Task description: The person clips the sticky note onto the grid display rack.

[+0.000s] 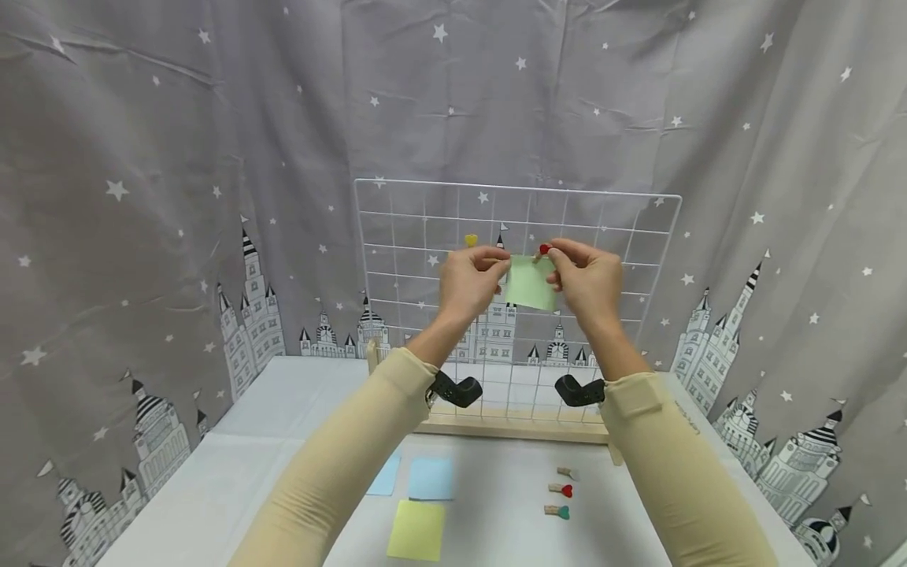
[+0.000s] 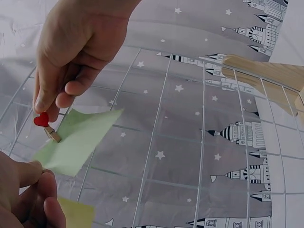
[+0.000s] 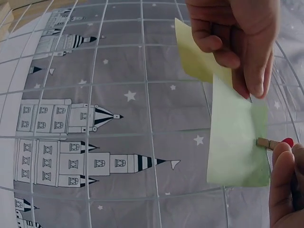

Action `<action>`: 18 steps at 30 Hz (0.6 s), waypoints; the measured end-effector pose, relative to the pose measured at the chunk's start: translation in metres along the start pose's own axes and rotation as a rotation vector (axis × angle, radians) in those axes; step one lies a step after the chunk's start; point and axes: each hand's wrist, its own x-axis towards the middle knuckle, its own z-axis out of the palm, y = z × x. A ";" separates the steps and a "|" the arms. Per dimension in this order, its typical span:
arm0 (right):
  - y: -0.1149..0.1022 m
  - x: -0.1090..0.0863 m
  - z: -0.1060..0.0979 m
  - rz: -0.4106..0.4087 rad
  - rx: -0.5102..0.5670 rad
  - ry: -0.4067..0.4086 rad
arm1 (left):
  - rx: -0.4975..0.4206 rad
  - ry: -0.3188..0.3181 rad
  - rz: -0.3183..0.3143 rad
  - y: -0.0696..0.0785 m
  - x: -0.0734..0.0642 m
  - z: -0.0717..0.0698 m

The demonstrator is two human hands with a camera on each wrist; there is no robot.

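Note:
A light green paper note (image 1: 530, 285) is held up against the upper part of the white wire grid (image 1: 609, 230). My left hand (image 1: 464, 285) pinches its upper left corner between thumb and fingers. With thumb and fingertips, my right hand (image 1: 590, 277) grips a small wooden clothespin (image 2: 52, 134) topped by a red heart (image 2: 42, 118). The clothespin's tip overlaps the note's top edge. Just left of the green note, a yellow note (image 3: 195, 53) hangs on the grid, mostly hidden by my left hand in the head view; a yellow heart (image 1: 471, 239) shows above that hand.
On the white table (image 1: 496, 504) lie blue notes (image 1: 431, 478) and a yellow note (image 1: 416, 530), left of centre. Heart clothespins in white, red (image 1: 562, 490) and green (image 1: 557, 512) lie at the right. A wooden base (image 1: 510, 428) supports the grid, before a grey curtain (image 1: 439, 94).

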 end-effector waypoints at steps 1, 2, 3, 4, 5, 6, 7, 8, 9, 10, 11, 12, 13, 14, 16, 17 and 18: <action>0.000 0.000 -0.001 0.006 0.011 0.004 | -0.003 -0.002 0.003 0.000 0.000 -0.001; 0.000 0.000 -0.002 0.013 0.021 0.008 | -0.007 -0.005 0.004 -0.001 -0.001 -0.002; 0.001 -0.001 -0.002 0.022 0.031 0.010 | -0.009 -0.006 0.003 -0.001 -0.002 -0.004; 0.001 -0.001 -0.004 0.032 0.036 0.010 | -0.018 -0.011 0.003 -0.001 -0.002 -0.004; 0.000 -0.001 -0.004 0.042 0.042 0.010 | -0.027 -0.014 -0.001 -0.002 -0.003 -0.005; 0.001 -0.002 -0.005 0.051 0.042 0.010 | -0.032 -0.017 -0.008 -0.003 -0.004 -0.006; 0.001 -0.003 -0.006 0.057 0.042 0.011 | -0.039 -0.019 -0.015 -0.003 -0.005 -0.007; 0.002 -0.004 -0.006 0.060 0.038 0.012 | -0.040 -0.019 -0.019 -0.004 -0.006 -0.008; 0.003 -0.004 -0.007 0.060 0.032 0.013 | -0.044 -0.021 -0.021 -0.005 -0.007 -0.008; 0.004 -0.005 -0.008 0.056 0.026 0.014 | -0.048 -0.024 -0.023 -0.007 -0.007 -0.008; 0.005 -0.005 -0.008 0.052 0.024 0.018 | -0.050 -0.025 -0.022 -0.008 -0.008 -0.008; 0.006 -0.006 -0.009 0.043 0.019 0.021 | -0.057 -0.026 -0.016 -0.009 -0.008 -0.008; 0.007 -0.006 -0.009 0.036 0.018 0.023 | -0.062 -0.025 -0.009 -0.010 -0.008 -0.009; 0.007 -0.006 -0.010 0.028 0.016 0.025 | -0.063 -0.021 -0.001 -0.012 -0.008 -0.009; 0.008 -0.006 -0.010 0.018 0.020 0.026 | -0.070 -0.013 0.009 -0.014 -0.008 -0.009; 0.009 -0.007 -0.011 0.018 0.022 0.027 | -0.076 -0.010 0.007 -0.015 -0.008 -0.010; 0.010 -0.007 -0.011 0.018 0.020 0.027 | -0.079 -0.008 0.004 -0.016 -0.008 -0.011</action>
